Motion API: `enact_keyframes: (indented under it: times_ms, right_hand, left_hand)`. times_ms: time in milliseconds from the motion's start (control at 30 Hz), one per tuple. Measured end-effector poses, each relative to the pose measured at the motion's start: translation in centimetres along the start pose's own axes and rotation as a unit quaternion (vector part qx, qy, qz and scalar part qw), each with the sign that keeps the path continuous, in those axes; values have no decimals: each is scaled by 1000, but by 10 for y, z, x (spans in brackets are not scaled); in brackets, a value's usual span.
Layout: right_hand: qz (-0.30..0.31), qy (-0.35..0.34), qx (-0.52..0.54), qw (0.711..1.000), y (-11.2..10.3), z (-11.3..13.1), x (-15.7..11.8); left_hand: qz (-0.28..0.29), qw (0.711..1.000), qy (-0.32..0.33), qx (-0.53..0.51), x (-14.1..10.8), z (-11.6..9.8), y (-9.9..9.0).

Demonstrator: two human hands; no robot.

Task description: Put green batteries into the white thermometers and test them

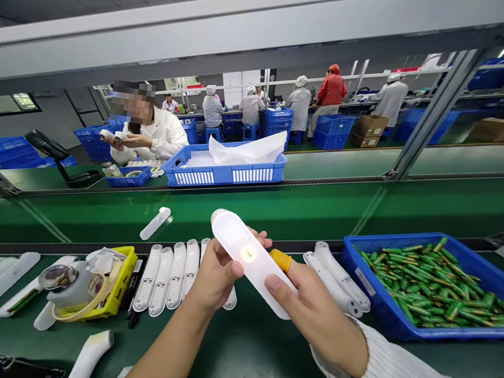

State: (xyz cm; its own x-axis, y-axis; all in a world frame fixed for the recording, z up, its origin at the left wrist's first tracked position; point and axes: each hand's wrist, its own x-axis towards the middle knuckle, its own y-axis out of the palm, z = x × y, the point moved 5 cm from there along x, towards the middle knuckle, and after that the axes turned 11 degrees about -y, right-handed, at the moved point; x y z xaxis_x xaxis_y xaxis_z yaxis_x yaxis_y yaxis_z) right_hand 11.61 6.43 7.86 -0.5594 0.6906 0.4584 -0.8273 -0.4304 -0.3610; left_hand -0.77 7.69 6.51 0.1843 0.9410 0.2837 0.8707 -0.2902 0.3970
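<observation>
A long white handheld device (249,257) is tilted between my two hands above the green bench, its front lit by a glowing round spot and a pale display. My left hand (217,275) grips its upper left part, thumb at the edge and fingers partly hidden behind. Closed round the lower right end, my right hand (312,297) has its thumb on the front face. An orange-yellow finger cot (280,259) covers one of its fingertips. Just beyond my hands, several white device bodies (177,272) lie in a row, and more white housings (337,279) rest to the right.
Right of me stands a blue tray (401,332) of green batteries. At left are a yellow basket (129,259) with a bottle and tape, and white covers (4,285). Beyond the green conveyor (314,213), carrying one white piece (155,223), are a blue crate (226,175) and a co-worker (161,132).
</observation>
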Motion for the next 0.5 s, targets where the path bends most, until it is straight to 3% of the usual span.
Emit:
enact_keyframes:
  times_ms: [200,333,400,500]
  right_hand:
    - [-71,14,61,995,3,-17,0]
    - [-14,11,-30,999,-4,-16,6]
    - [10,15,-128,992,-28,-18,9]
    - [-20,103,-259,960,-94,-41,4]
  left_hand:
    - [-17,998,-55,23,2,9,0]
    - [-48,994,-81,55,3,13,-6]
    - [-73,992,-84,67,5,16,-10]
    - [-83,987,-114,73,7,23,-11]
